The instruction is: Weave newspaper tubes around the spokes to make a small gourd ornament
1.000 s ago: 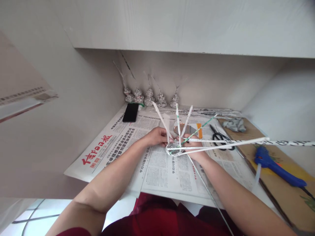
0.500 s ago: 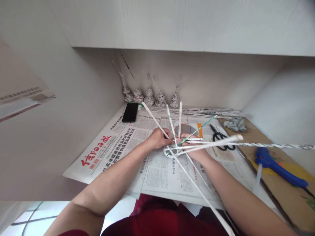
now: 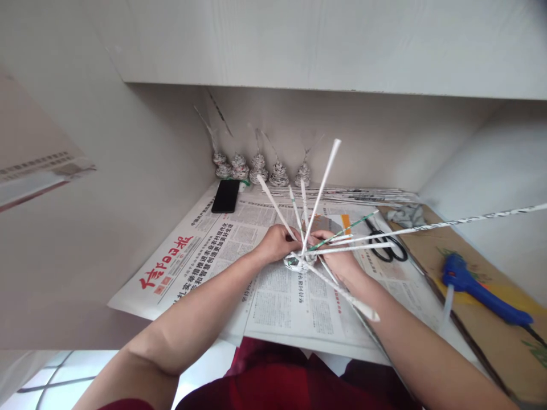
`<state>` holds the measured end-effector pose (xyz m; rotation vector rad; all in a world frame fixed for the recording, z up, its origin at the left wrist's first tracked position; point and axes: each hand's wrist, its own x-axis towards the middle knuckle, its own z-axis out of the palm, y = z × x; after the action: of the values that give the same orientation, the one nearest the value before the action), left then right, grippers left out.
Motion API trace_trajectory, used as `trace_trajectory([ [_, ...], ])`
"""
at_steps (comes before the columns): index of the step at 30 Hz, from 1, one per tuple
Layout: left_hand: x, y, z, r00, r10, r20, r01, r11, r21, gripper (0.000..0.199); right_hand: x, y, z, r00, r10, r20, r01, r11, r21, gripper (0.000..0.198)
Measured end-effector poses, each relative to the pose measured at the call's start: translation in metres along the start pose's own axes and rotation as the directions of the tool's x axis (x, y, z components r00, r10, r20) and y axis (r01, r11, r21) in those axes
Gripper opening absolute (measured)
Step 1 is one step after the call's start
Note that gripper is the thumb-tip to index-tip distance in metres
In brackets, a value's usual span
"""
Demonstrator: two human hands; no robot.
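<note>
Between my hands is a small round weaving of rolled paper, held just above the newspaper. Several rolled paper sticks fan out from it, including a thick white paper stick that points up and away. A long printed paper stick runs off to the right. My left hand pinches the weaving at its left side, fingers closed. On the other side, my right hand has its fingers closed around the weaving and stick bases. Sticks partly cover its fingertips.
Several woven paper gourd shapes stand along the back wall, near a black phone. Spare paper sticks lie behind my hands. To the right are black scissors, a blue glue gun and cardboard. A shelf panel overhangs.
One thick white stick has swung from pointing right to pointing up and away. The stick toward my body now sits higher and looks shorter. The long printed stick's far end has risen.
</note>
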<state>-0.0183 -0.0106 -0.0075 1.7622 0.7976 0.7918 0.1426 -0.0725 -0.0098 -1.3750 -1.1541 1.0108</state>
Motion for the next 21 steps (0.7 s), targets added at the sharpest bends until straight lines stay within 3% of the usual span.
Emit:
trace_trajectory([
  [12, 0.0, -0.004, 0.006, 0.985, -0.155, 0.071, 0.17, 0.935, -0.311, 0.026, -0.001, 0.005, 0.006, 0.994, -0.075, -0.075, 0.08, 0.995, 0.06, 0.031],
  [16, 0.0, -0.002, 0.007, 0.99, -0.123, 0.07, 0.138, 0.945, -0.296, 0.027, -0.002, 0.003, 0.006, 0.995, -0.081, -0.059, 0.084, 0.995, 0.053, 0.027],
  [21, 0.001, -0.001, 0.006, 0.999, -0.015, -0.041, 0.007, 0.984, -0.177, 0.023, -0.001, -0.001, 0.002, 0.994, -0.065, -0.084, 0.067, 0.998, 0.022, 0.024],
])
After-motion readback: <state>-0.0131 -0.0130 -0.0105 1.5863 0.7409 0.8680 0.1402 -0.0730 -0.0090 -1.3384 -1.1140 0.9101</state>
